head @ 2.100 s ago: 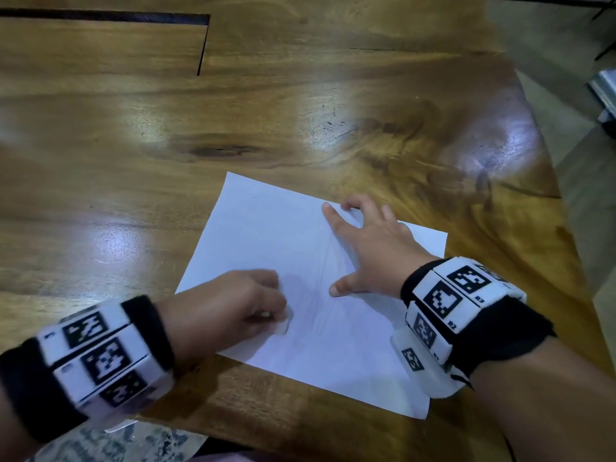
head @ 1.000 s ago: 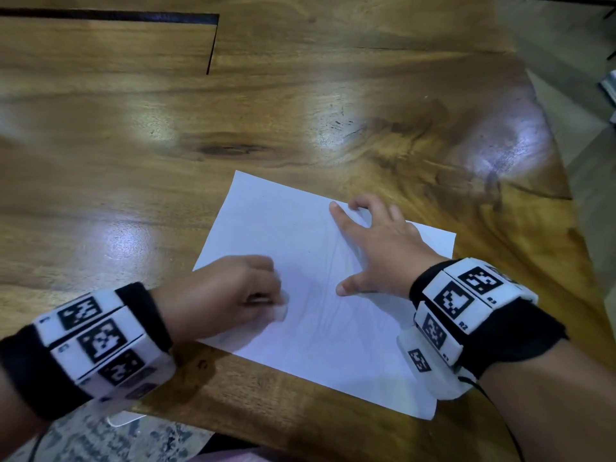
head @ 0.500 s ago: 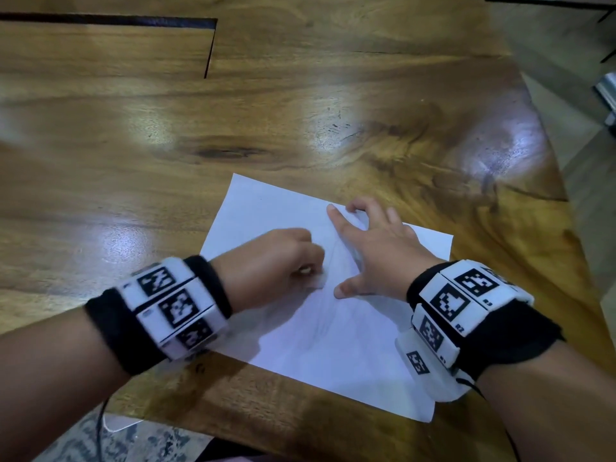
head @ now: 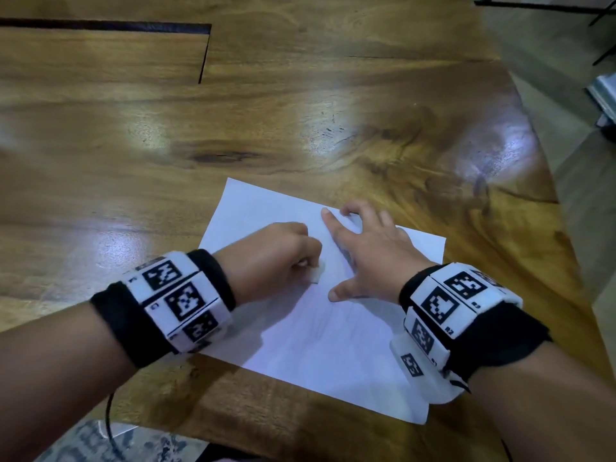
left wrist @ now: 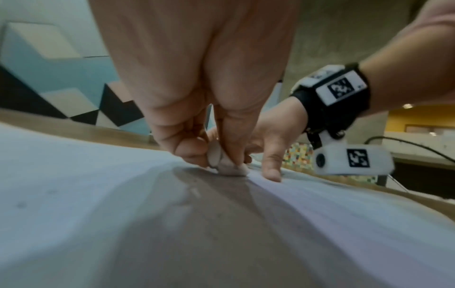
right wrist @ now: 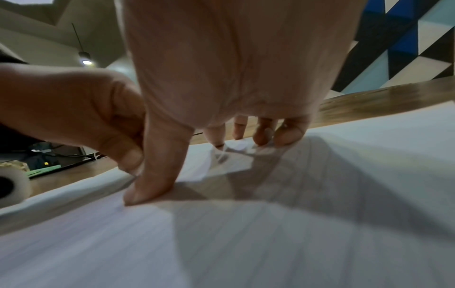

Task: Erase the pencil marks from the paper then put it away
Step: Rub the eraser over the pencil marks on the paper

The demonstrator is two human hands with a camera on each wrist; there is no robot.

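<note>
**Eraser pressed on the sheet, other hand holding it flat**

On the near right part of the wooden table [head: 300, 105] a white paper [head: 333, 348] lies flat, turned at an angle, its near corner close to the table edge. Around it the wood carries only bright reflections and a dark knot farther away. A dark straight slot [head: 203, 51] cuts the tabletop at the far left. Beyond the right edge of the table a grey floor [head: 540, 55] is visible, and the wrist views show a wall with black, white and blue triangles [left wrist: 74, 101]. Both wrists wear black bands with white marker blocks [head: 180, 298].

The left hand [head: 270, 258] is curled over the middle of the paper, knuckles up; its thumb and fingers pinch a small white eraser [left wrist: 231, 169], whose bottom touches the sheet. Just to the right, the right hand [head: 370, 255] presses on the paper with fingers spread wide and the thumb [right wrist: 152, 185] stretched toward the near side. The eraser sits in the gap between the right thumb and index finger. Faint pencil lines [right wrist: 307, 194] run over the sheet under and near this hand.
</note>
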